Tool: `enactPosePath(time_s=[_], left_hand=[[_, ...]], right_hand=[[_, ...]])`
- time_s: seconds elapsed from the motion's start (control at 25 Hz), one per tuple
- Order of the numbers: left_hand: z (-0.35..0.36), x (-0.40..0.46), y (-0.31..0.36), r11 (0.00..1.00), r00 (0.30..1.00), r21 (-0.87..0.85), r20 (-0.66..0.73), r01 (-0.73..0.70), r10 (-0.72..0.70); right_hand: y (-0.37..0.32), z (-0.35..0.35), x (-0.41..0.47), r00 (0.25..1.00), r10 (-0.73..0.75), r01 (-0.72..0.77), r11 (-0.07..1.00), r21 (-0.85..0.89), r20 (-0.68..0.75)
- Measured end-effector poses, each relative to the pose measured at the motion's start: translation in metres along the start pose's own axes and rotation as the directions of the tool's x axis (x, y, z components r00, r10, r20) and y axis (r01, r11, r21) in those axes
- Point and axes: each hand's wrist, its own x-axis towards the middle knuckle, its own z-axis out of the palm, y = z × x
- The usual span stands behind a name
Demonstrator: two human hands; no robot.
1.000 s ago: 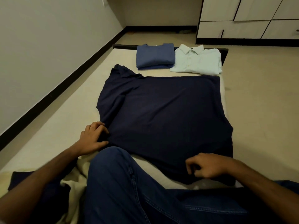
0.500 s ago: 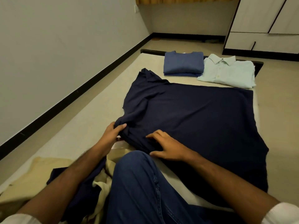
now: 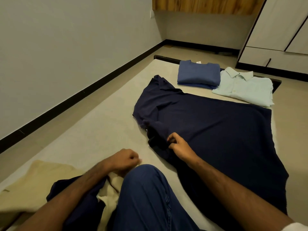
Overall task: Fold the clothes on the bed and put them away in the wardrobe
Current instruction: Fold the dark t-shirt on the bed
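A navy T-shirt (image 3: pixel 216 127) lies spread flat on the bed (image 3: pixel 100 134) in front of me. My right hand (image 3: pixel 179 145) pinches a bunched fold at the shirt's near left edge, by the sleeve. My left hand (image 3: pixel 125 161) hovers over the bare mattress just left of my knee, fingers curled into a loose fist, holding nothing. At the bed's far end lie a folded blue T-shirt (image 3: pixel 199 74) and a folded pale green collared shirt (image 3: pixel 245 87), side by side. The wardrobe (image 3: pixel 280 30) stands at the far right, doors closed.
My bent knee in blue jeans (image 3: pixel 146 197) fills the bottom centre. Unfolded beige and navy clothes (image 3: pixel 41 189) are heaped at the near left. A grey wall with a black skirting (image 3: pixel 75 95) runs along the left of the bed.
My left hand let go of the shirt's edge and drew back toward my knee. My right hand went from lying flat on the shirt to pinching its left edge. The view swung left.
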Motion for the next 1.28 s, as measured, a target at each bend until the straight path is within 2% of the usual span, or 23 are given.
enactPosePath(time_s=[0.08,0.16,0.2,0.24,0.28,0.32,0.36,0.4,0.44,0.48,0.52,0.56,0.68,0.76,0.84,0.92,1.0,1.04,1.12,1.2,1.28], left_hand=[[-0.004,-0.007,-0.013,0.992,0.958,0.117,0.274,0.053,-0.084],[-0.002,-0.015,-0.021,0.973,0.874,0.207,0.446,0.106,-0.19],[0.001,-0.018,-0.023,0.961,0.848,0.251,0.48,0.114,-0.225],[0.003,-0.019,-0.024,0.961,0.853,0.254,0.474,0.106,-0.219],[0.003,-0.021,-0.022,0.973,0.887,0.216,0.427,0.086,-0.173],[0.0,-0.021,-0.018,0.99,0.943,0.119,0.314,0.073,-0.108],[-0.005,-0.022,-0.012,0.997,0.986,-0.049,0.159,0.057,-0.048],[-0.012,-0.023,-0.005,0.96,0.999,-0.279,0.008,0.039,-0.038],[-0.02,-0.022,0.002,0.842,0.995,-0.54,-0.081,0.012,-0.065],[-0.028,-0.021,0.009,0.676,0.989,-0.736,-0.114,-0.022,-0.092],[-0.035,-0.017,0.012,0.546,0.986,-0.837,-0.118,-0.037,-0.114],[-0.042,-0.018,0.017,0.497,0.986,-0.867,-0.105,-0.029,-0.127],[-0.043,-0.017,0.012,0.609,0.95,-0.791,-0.145,0.056,-0.276],[-0.039,-0.018,0.002,0.62,0.883,-0.782,-0.239,0.072,-0.405],[-0.04,-0.023,-0.007,0.556,0.795,-0.83,-0.315,0.033,-0.518],[-0.042,-0.026,-0.018,0.502,0.73,-0.865,-0.336,0.012,-0.596],[-0.044,-0.026,-0.024,0.483,0.694,-0.876,-0.354,-0.01,-0.628],[-0.045,-0.024,-0.025,0.485,0.69,-0.874,-0.366,-0.025,-0.625],[-0.049,-0.023,-0.025,0.512,0.739,-0.859,-0.35,-0.009,-0.575],[-0.054,-0.027,-0.026,0.575,0.828,-0.812,-0.252,0.1,-0.501],[-0.058,-0.033,-0.034,0.669,0.893,-0.723,-0.172,0.172,-0.415]], right_hand=[[-0.006,0.008,-0.002,0.998,0.041,-0.039,0.997,-0.064,0.038],[-0.009,0.018,-0.004,0.997,0.078,-0.072,0.964,-0.255,0.014],[-0.009,0.022,-0.003,0.998,0.061,-0.069,0.915,-0.398,-0.032],[-0.011,0.025,-0.002,0.996,0.012,-0.056,0.845,-0.532,-0.086],[-0.012,0.026,0.0,0.988,-0.075,-0.027,0.78,-0.625,-0.136],[-0.016,0.024,-0.001,0.971,-0.181,0.035,0.753,-0.658,-0.155],[-0.022,0.022,-0.001,0.955,-0.268,0.13,0.761,-0.636,-0.126],[-0.03,0.021,-0.002,0.945,-0.325,0.248,0.791,-0.559,-0.041],[-0.04,0.023,-0.005,0.936,-0.34,0.344,0.828,-0.443,0.092],[-0.052,0.028,-0.009,0.914,-0.332,0.395,0.858,-0.327,0.234],[-0.061,0.036,-0.01,0.889,-0.308,0.399,0.884,-0.244,0.34],[-0.068,0.045,-0.01,0.869,-0.267,0.374,0.906,-0.201,0.416],[-0.071,0.067,-0.006,0.796,-0.134,0.262,0.955,-0.138,0.59],[-0.062,0.07,-0.004,0.759,-0.089,0.144,0.989,-0.034,0.645],[-0.056,0.066,-0.003,0.747,-0.082,0.043,0.996,0.075,0.659],[-0.056,0.067,0.0,0.766,-0.075,0.091,0.996,0.008,0.639],[-0.063,0.081,0.007,0.823,-0.106,0.26,0.944,-0.203,0.558],[-0.07,0.09,0.009,0.836,-0.121,0.292,0.924,-0.246,0.536],[-0.081,0.111,0.007,0.827,-0.132,0.251,0.957,-0.148,0.546],[-0.088,0.123,0.005,0.791,-0.097,0.074,0.995,0.063,0.604],[-0.088,0.116,0.0,0.73,-0.111,-0.075,0.968,0.24,0.675]])
